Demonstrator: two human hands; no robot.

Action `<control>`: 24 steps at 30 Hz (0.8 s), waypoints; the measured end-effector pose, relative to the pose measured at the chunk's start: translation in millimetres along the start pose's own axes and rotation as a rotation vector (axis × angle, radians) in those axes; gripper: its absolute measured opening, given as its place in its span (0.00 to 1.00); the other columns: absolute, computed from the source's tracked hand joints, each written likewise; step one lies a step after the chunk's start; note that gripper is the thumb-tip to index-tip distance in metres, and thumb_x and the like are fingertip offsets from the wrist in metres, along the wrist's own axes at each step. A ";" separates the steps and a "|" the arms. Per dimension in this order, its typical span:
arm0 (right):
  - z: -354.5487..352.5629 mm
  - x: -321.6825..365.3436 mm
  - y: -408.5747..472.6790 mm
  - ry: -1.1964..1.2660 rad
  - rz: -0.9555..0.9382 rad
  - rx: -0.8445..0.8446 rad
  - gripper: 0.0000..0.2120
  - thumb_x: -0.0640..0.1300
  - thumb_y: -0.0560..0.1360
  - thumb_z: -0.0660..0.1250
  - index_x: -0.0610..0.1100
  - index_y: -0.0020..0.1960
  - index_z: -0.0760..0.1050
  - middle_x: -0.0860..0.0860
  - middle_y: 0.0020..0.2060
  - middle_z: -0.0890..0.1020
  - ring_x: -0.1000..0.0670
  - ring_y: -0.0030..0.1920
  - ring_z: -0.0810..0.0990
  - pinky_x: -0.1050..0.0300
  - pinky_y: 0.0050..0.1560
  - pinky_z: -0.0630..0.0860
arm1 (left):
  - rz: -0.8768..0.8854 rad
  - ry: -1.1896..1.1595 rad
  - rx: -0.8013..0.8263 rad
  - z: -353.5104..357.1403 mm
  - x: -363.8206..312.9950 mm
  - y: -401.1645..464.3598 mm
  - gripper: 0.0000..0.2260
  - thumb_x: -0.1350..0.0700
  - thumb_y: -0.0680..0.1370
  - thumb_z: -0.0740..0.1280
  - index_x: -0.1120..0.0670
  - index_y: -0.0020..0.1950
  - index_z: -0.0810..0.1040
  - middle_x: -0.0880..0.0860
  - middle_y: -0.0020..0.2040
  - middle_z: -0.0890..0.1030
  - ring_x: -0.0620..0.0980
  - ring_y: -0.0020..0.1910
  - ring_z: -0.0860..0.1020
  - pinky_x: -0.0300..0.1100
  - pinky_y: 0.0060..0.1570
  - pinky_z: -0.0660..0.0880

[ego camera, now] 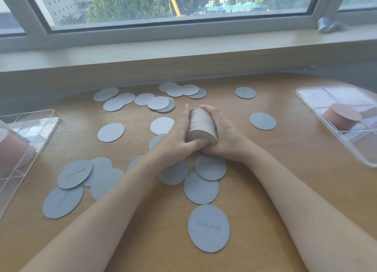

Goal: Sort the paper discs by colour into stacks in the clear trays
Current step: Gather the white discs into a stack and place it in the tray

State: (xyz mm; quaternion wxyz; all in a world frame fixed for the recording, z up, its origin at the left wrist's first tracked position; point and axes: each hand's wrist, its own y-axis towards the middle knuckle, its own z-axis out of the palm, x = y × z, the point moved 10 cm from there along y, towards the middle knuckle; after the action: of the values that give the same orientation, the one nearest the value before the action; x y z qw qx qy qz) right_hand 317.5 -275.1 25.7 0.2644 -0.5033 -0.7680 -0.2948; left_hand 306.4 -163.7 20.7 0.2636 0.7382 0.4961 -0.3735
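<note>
Here, left hand (179, 137) and right hand (222, 137) gripping disc stack (202, 126), disc handwriting unreadable.

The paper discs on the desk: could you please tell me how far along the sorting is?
Done: a pink stack sits in the right tray, and another pink stack in the left tray. In hand: the left hand and right hand squeeze a beige stack on edge between them. Left: many loose grey-blue discs lie scattered on the desk, none trayed.
</note>
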 end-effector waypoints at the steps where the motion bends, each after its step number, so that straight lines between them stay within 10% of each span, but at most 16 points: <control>1: -0.6 -1.5 0.7 -0.004 0.008 -0.005 0.48 0.55 0.62 0.78 0.57 0.75 0.55 0.60 0.68 0.67 0.53 0.67 0.70 0.44 0.69 0.67 | 0.020 0.046 0.010 2.4 -2.8 -0.3 0.44 0.50 0.78 0.71 0.51 0.82 0.43 0.45 0.81 0.50 0.35 0.75 0.50 0.30 0.70 0.51; 18: 1.0 -2.9 -3.1 0.108 0.053 0.037 0.47 0.46 0.67 0.79 0.53 0.76 0.54 0.52 0.69 0.65 0.55 0.65 0.69 0.61 0.64 0.67 | 0.013 0.126 -0.020 15.1 -9.6 -1.5 0.39 0.43 0.81 0.63 0.51 0.82 0.41 0.45 0.80 0.49 0.41 0.77 0.51 0.33 0.68 0.50; 24: -3.2 -8.3 -7.4 0.126 0.107 0.032 0.47 0.52 0.64 0.81 0.59 0.73 0.55 0.56 0.64 0.69 0.55 0.62 0.71 0.61 0.57 0.68 | 0.017 0.157 -0.120 -39.5 -5.8 5.0 0.22 0.43 0.84 0.58 0.48 0.76 0.68 0.46 0.73 0.69 0.44 0.72 0.67 0.43 0.70 0.62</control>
State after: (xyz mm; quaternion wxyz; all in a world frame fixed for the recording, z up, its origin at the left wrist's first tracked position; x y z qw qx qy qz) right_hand 313.9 -284.9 20.7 0.3355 -0.5199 -0.7265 -0.2989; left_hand 321.2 -138.7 48.5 0.2708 0.7521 0.5306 -0.2820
